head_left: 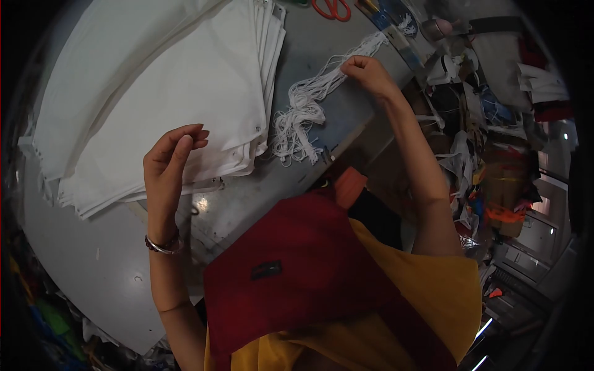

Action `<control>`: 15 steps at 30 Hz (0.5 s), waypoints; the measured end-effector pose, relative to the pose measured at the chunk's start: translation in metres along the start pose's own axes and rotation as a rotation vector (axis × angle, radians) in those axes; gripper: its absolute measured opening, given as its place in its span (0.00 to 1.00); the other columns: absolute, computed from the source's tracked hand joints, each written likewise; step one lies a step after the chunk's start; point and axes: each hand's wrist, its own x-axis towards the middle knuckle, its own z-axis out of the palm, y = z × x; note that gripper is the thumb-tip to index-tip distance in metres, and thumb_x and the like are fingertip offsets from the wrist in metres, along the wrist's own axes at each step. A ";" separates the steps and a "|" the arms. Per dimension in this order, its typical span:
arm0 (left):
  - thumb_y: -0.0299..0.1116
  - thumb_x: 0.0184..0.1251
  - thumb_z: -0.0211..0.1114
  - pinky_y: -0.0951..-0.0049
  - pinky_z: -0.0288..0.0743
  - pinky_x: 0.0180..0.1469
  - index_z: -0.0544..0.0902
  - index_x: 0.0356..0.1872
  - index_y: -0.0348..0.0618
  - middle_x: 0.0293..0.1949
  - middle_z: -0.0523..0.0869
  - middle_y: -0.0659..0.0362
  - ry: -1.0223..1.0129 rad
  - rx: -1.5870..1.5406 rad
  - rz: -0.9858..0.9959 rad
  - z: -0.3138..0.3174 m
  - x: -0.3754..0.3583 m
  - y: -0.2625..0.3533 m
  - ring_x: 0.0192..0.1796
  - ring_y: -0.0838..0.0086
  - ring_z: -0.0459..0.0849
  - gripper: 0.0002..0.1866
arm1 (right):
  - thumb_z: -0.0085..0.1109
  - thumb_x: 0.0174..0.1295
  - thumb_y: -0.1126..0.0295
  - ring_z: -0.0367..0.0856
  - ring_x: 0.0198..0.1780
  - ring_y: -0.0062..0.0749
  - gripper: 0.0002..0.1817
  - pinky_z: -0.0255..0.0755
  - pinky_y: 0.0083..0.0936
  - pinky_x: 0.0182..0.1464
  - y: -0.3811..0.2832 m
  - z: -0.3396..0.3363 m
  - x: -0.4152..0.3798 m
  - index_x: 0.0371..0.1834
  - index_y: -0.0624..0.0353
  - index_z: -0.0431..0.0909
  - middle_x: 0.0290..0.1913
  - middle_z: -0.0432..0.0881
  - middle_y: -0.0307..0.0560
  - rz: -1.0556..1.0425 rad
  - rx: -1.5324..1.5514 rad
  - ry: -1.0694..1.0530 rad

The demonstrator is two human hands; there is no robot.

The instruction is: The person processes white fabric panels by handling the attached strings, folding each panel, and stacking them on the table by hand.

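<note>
My left hand (175, 153) is raised over the lower edge of a stack of white fabric sheets (185, 86), its fingers apart and holding nothing visible. Small metal eyelets show near the corners of the sheets. To the right of the stack, a bundle of white strings (303, 105) lies on the grey table (235, 201). Beside the upper part of that bundle is my right hand (366, 73), its fingers pinched together at the strings. Whatever lies between those fingertips is too small to make out.
Red-handled scissors (332, 8) lie at the table's top edge, near a blue strip-like object (396, 40). Mixed cloth and bags (461, 154) are piled beyond the right edge. A red apron (291, 266) covers my front, close to the table.
</note>
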 end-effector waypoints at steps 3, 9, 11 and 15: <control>0.35 0.68 0.57 0.74 0.71 0.53 0.80 0.46 0.33 0.41 0.84 0.53 -0.024 -0.019 0.004 0.002 0.003 -0.001 0.45 0.72 0.82 0.14 | 0.61 0.52 0.71 0.71 0.27 0.15 0.05 0.67 0.17 0.32 -0.016 0.025 -0.024 0.26 0.60 0.78 0.25 0.77 0.33 -0.113 0.129 -0.052; 0.48 0.71 0.48 0.66 0.69 0.58 0.77 0.51 0.31 0.46 0.82 0.48 -0.414 -0.321 0.367 0.057 0.024 0.014 0.52 0.64 0.79 0.26 | 0.59 0.47 0.74 0.74 0.26 0.24 0.05 0.70 0.21 0.30 -0.099 0.112 -0.113 0.25 0.61 0.74 0.24 0.75 0.41 -0.409 0.146 -0.430; 0.49 0.72 0.45 0.66 0.68 0.59 0.76 0.53 0.30 0.47 0.82 0.48 -0.502 -0.380 0.330 0.075 0.034 0.009 0.53 0.63 0.79 0.28 | 0.58 0.47 0.77 0.73 0.27 0.23 0.04 0.69 0.21 0.31 -0.106 0.116 -0.114 0.24 0.60 0.72 0.27 0.73 0.39 -0.439 0.184 -0.345; 0.42 0.71 0.48 0.67 0.70 0.57 0.75 0.53 0.32 0.47 0.82 0.48 -0.569 -0.525 0.150 0.087 0.045 0.014 0.52 0.66 0.79 0.22 | 0.59 0.42 0.77 0.74 0.26 0.34 0.06 0.71 0.27 0.28 -0.118 0.096 -0.116 0.23 0.58 0.72 0.26 0.73 0.43 -0.916 -0.176 -0.032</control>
